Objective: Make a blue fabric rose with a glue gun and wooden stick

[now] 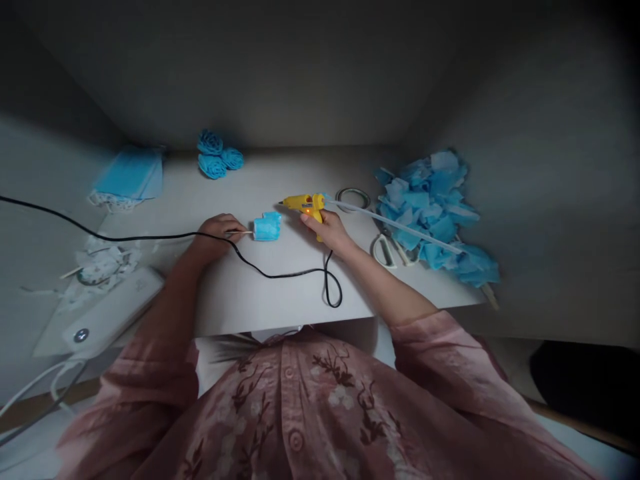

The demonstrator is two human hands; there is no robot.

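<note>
Yellow plastic, the hot-glue gun (304, 202) is gripped by its handle (320, 232) in the right hand (331, 231), aiming its nozzle (281, 203) toward blue fabric (267, 228) on a thin stick (249, 232); the left hand (219, 225) pinches that stick, as if steadying it, tabletop (280, 303) contact being hard to tell

Cannot trace the thin stick (249, 232) inside the left hand (219, 225), nor 1 black cord (125, 239) beyond the left edge.

And it's bright yellow on the glue gun (300, 202), an orange light (308, 211) aglow; light blue on the strip (267, 227) to its left; black cord (150, 237); deeper blue in the far rosettes (213, 166); dusty pink shirt (290, 400), brown sprigs (334, 364) and pale blossoms (341, 395) across it.
</note>
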